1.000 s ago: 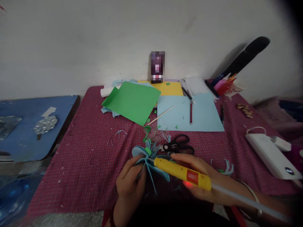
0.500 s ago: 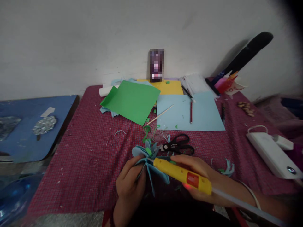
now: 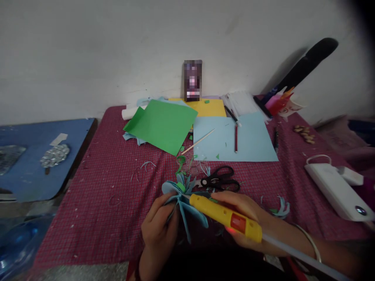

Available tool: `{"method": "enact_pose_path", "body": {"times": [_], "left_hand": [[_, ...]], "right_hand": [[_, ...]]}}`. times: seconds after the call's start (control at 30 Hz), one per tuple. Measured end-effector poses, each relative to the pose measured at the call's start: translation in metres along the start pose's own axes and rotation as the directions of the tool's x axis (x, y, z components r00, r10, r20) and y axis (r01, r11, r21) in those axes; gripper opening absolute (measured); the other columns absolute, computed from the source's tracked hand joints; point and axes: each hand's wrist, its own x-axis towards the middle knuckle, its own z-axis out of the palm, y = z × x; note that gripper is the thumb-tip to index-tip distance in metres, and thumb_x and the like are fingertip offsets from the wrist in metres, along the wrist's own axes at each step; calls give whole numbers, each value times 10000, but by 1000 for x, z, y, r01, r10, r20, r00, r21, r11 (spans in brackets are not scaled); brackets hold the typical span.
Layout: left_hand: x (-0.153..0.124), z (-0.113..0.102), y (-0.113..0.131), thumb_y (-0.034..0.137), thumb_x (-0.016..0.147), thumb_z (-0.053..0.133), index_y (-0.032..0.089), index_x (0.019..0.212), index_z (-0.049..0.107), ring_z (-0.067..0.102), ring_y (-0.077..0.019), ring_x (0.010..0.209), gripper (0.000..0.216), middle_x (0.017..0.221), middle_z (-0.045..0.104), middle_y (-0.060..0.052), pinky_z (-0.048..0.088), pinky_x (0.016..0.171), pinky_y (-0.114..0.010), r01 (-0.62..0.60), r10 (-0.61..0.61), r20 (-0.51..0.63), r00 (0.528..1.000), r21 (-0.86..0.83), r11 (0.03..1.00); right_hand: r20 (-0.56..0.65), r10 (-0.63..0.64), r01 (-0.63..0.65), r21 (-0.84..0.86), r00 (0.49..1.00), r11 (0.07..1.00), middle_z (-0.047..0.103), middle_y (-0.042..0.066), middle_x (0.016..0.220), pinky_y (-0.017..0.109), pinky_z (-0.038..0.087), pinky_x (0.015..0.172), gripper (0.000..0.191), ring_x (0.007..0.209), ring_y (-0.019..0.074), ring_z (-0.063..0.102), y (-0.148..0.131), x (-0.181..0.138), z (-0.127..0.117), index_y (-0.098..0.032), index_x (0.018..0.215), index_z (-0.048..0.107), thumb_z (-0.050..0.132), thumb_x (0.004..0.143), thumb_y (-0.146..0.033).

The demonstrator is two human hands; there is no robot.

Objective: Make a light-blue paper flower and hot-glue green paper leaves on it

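My right hand point(image 3: 249, 222) grips a yellow glue gun point(image 3: 225, 216) with a red switch and a clear glue stick trailing out its back. Its nozzle points left into a light blue paper flower point(image 3: 183, 197) with a green centre. My left hand point(image 3: 159, 228) pinches the flower's lower petals from the left, fingers closed on the paper. Both hands are over the near edge of the red checked tablecloth point(image 3: 117, 203). Black scissors point(image 3: 219, 179) lie just beyond the flower.
Green paper point(image 3: 161, 125), light blue paper point(image 3: 234, 138) with a red pen and a wooden skewer, and yellow paper sit further back. A phone point(image 3: 192, 80) leans on the wall. A white power bank point(image 3: 336, 191) lies at right. Paper scraps litter the cloth. A blue table point(image 3: 43, 156) stands left.
Almost nothing has changed. Both hands, the flower and the glue gun hold the same pose; the view has only drifted a little.
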Motion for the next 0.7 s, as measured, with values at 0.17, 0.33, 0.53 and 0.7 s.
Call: {"method": "enact_pose_path", "body": {"times": [0.17,0.33,0.53,0.7], "left_hand": [[1,0,0,30,840,607,179,875,670,701,-130,899,166,977,715,-54,576,825,-214,-11,10,-12,1000,-6,1000],[0,0,-1,31,843,602,181,883,672,699,-128,898,170,975,715,-50,574,833,-219,-10,10,-17,1000,4,1000],[-2,0,-1,34,842,606,188,861,661,698,-119,880,165,969,706,-42,573,806,-200,5,-5,6,1000,5,1000],[-1,-1,0,40,849,601,185,924,668,701,-131,905,177,986,714,-51,582,819,-218,-43,43,4,999,3,999]], "right_hand": [[114,55,-48,-60,992,997,621,104,1297,365,537,958,691,1137,250,628,1,-4,-6,-269,1467,371,621,826,-200],[156,60,-56,-29,986,998,620,101,1308,382,534,963,701,1136,254,630,0,-3,-13,-281,1483,362,633,839,-219],[132,10,-13,24,991,1000,653,99,1253,354,545,939,673,1099,245,652,-1,3,-9,-270,1459,397,640,833,-227],[-110,56,-49,66,992,997,650,85,1233,329,586,832,649,1007,225,685,-5,10,-9,-313,1466,333,574,867,-248]]}}
